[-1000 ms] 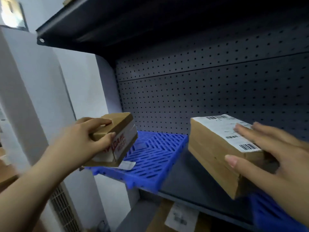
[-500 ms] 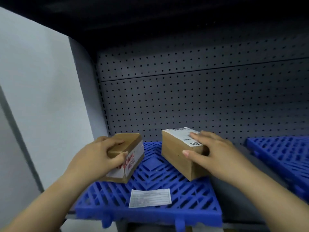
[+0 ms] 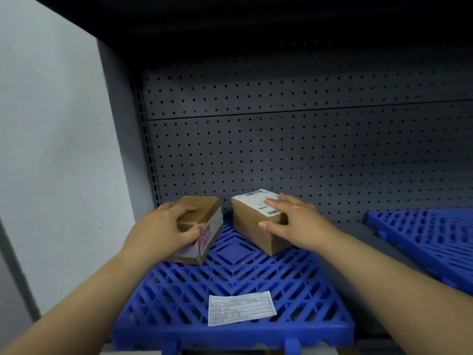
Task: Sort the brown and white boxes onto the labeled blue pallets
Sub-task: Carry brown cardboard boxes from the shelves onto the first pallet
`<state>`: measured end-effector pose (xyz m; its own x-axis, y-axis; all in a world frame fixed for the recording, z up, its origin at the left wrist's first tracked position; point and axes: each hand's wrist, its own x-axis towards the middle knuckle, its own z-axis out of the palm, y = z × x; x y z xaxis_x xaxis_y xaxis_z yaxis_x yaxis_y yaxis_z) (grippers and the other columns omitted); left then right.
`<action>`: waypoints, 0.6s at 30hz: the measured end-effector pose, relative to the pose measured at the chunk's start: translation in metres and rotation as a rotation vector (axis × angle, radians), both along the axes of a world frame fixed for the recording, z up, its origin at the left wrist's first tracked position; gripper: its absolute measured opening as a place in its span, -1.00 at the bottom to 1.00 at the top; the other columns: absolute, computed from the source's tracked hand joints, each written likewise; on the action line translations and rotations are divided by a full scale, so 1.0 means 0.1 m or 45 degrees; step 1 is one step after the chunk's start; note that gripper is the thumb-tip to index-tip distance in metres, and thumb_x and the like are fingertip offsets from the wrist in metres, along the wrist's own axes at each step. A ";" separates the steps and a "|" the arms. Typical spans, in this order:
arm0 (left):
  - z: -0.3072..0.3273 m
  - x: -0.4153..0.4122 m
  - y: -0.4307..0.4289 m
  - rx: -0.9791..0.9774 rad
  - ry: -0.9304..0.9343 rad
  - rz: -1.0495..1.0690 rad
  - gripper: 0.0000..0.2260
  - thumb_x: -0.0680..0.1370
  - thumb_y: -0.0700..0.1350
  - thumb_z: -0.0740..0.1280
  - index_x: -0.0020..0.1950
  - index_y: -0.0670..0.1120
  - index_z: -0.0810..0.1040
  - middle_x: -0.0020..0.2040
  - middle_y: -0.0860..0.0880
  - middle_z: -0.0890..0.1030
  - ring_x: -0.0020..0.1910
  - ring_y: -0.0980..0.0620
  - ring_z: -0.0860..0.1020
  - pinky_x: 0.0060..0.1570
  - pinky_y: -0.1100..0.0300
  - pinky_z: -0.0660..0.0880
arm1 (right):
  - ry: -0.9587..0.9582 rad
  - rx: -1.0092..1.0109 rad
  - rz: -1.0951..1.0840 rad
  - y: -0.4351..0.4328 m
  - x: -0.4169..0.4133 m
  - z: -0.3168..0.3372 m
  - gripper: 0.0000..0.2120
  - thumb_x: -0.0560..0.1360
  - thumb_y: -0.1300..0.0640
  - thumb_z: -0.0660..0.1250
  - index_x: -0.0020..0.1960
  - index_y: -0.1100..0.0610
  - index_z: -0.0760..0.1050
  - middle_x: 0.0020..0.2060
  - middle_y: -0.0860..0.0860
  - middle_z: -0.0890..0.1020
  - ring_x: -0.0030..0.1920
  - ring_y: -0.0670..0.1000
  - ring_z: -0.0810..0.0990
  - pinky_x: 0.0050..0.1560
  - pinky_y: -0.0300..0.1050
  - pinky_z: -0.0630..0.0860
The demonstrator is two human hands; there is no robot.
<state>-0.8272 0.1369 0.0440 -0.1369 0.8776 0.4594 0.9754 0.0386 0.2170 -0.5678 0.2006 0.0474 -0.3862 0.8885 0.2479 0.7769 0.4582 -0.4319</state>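
Note:
Two brown cardboard boxes sit at the back of a blue slatted pallet on the shelf. My left hand grips the left box, which has white tape with red lettering on its side. My right hand rests over the right box, fingers on its white barcode label and thumb on its front face. A white paper label lies on the pallet's front part.
A second blue pallet lies on the same shelf at the right, with bare grey shelf between them. A grey pegboard wall closes the back. A white wall stands at the left, and a dark shelf hangs overhead.
Both boxes have moved from the shelf's front edge back onto the left pallet, held in my hands. The view has shifted to face the pallet squarely and closer.

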 end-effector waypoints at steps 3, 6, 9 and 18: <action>-0.01 -0.01 0.08 0.015 0.010 -0.008 -0.56 0.43 0.28 0.22 0.27 0.18 0.41 0.19 0.06 0.53 0.04 -0.01 0.51 -0.08 0.12 0.49 | 0.012 -0.008 0.004 0.06 -0.02 -0.02 -0.36 0.45 -0.28 0.23 0.47 -0.18 0.15 0.53 -0.08 0.07 0.49 0.13 0.01 0.44 -0.03 0.04; -0.02 -0.01 0.13 0.023 0.014 -0.020 -0.56 0.43 0.26 0.22 0.27 0.16 0.42 0.19 0.05 0.54 0.05 -0.02 0.50 -0.06 0.13 0.48 | 0.011 -0.022 0.011 0.09 -0.03 -0.02 -0.36 0.45 -0.27 0.22 0.47 -0.19 0.13 0.53 -0.09 0.04 0.50 0.13 -0.01 0.44 -0.03 0.03; -0.02 -0.02 0.17 0.018 0.022 -0.016 -0.55 0.43 0.27 0.19 0.28 0.18 0.40 0.21 0.05 0.54 0.09 -0.03 0.50 0.06 0.05 0.46 | -0.003 -0.026 0.034 0.13 -0.03 -0.03 -0.35 0.46 -0.28 0.21 0.48 -0.18 0.12 0.54 -0.08 0.02 0.51 0.11 -0.02 0.45 -0.03 -0.01; 0.02 0.04 0.16 -0.094 0.124 0.120 -0.51 0.44 0.36 0.08 0.35 0.28 0.27 0.40 0.08 0.39 0.41 -0.09 0.25 0.41 -0.19 -0.08 | -0.070 -0.082 0.057 0.20 -0.06 -0.01 -0.30 0.44 -0.31 0.20 0.50 -0.18 0.06 0.54 -0.06 -0.06 0.53 0.09 -0.11 0.50 0.01 -0.17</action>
